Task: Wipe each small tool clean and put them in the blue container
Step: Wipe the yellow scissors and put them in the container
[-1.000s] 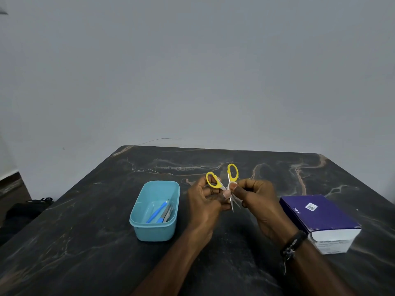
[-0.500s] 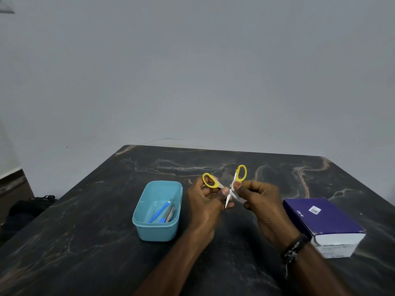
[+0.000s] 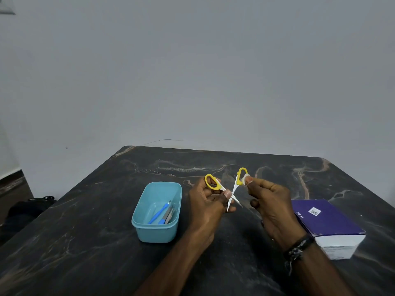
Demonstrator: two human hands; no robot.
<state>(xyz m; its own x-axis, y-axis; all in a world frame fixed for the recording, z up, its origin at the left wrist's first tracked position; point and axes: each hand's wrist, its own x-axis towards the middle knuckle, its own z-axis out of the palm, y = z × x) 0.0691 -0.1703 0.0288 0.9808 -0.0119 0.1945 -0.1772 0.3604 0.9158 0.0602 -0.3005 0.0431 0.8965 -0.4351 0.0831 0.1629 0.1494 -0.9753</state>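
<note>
— What have you got in your hands?

— Small scissors (image 3: 232, 192), yellow loops, held above the table (image 3: 85, 242) with the blades crossed open and the tips pointing down toward me. My left hand (image 3: 208, 207) is closed on them: the thumb presses at the crossing of the blades, and the left loop sticks up over my fingers.

— And the right?

— My right hand (image 3: 271, 207) pinches a little white wipe (image 3: 245, 178) against the right loop, thumb and forefinger tight, the other fingers curled under. There is a dark band (image 3: 298, 247) on that wrist.

— Where is the container?

— The blue tub (image 3: 157, 230) stands on the table just left of my left hand, not touching it. Inside lie a few thin tools (image 3: 164, 213), one with a blue handle, the others grey; I cannot tell exactly what they are.

— Anything on the other side?

— A purple box (image 3: 324, 223) with a white end, right of my right wrist, near it but apart. Beyond both hands the table runs to a plain wall (image 3: 192, 71).
</note>
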